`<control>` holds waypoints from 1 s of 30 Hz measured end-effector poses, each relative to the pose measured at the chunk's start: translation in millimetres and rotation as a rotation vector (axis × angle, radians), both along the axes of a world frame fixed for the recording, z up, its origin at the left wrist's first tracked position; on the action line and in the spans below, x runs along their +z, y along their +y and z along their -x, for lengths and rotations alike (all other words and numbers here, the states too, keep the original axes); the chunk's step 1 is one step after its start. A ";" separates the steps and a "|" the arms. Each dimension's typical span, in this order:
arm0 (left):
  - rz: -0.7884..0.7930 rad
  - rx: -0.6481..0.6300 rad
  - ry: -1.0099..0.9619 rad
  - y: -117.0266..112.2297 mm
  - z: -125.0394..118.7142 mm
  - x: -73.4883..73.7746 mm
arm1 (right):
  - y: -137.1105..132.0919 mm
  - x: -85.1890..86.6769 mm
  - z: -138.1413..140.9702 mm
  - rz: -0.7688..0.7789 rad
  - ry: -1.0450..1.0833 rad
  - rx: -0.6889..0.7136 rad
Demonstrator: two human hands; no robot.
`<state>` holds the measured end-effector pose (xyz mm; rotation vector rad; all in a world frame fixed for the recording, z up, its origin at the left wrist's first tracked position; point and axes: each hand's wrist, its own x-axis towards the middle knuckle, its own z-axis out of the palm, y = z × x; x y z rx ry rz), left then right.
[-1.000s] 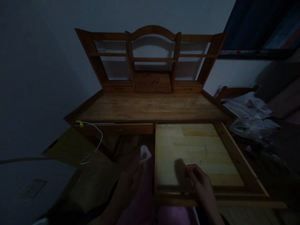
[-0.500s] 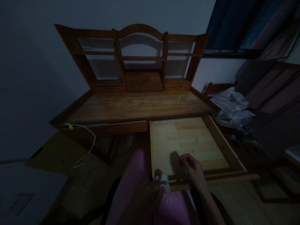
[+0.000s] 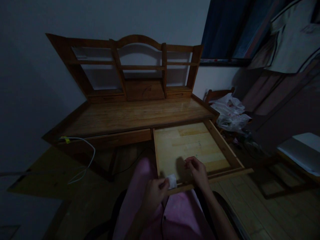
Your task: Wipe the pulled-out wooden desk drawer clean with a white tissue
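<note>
A wooden desk (image 3: 135, 115) with a shelf hutch (image 3: 125, 70) stands against the wall in a dim room. Its right drawer (image 3: 225, 146) is pulled out over my lap, and its pale bottom is bare. My left hand (image 3: 153, 193) is closed on a small white cloth (image 3: 172, 181) at the drawer's front left corner. My right hand (image 3: 198, 170) rests over the drawer's front rail, fingers curled inside the drawer. My legs in pink trousers (image 3: 180, 216) lie below.
A white cable (image 3: 86, 158) hangs from the desk's left front edge. Plastic bags (image 3: 231, 113) lie piled on a chair (image 3: 217, 94) right of the desk. A low surface with a white sheet (image 3: 302, 150) stands at the far right. The floor is wooden.
My left hand has brought the white cloth from beside my knee up to the drawer's front left corner. The view has turned to the right. My right hand has stayed at the drawer front.
</note>
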<state>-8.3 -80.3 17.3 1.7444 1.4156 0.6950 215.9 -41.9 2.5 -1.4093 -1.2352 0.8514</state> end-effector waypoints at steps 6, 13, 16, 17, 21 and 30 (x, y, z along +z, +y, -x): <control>0.062 0.242 -0.042 9.1 60.3 3.0 | -3.4 6.8 -2.6 -0.054 0.062 0.011; -0.111 0.042 -0.058 18.9 26.5 59.2 | -1.9 6.0 -2.4 -0.068 0.111 -0.045; -0.121 -0.267 -0.055 24.7 -24.6 58.2 | -2.9 7.0 -3.2 -0.080 0.093 -0.059; -0.125 -0.323 -0.021 25.6 -37.4 54.1 | -3.5 7.8 -3.4 -0.084 0.089 -0.058; -0.092 -0.492 0.124 23.0 -54.7 34.8 | -6.4 11.7 -2.6 -0.092 0.135 -0.053; -0.074 -0.475 0.161 15.3 -17.4 35.0 | -7.3 13.6 -1.0 -0.110 0.132 -0.084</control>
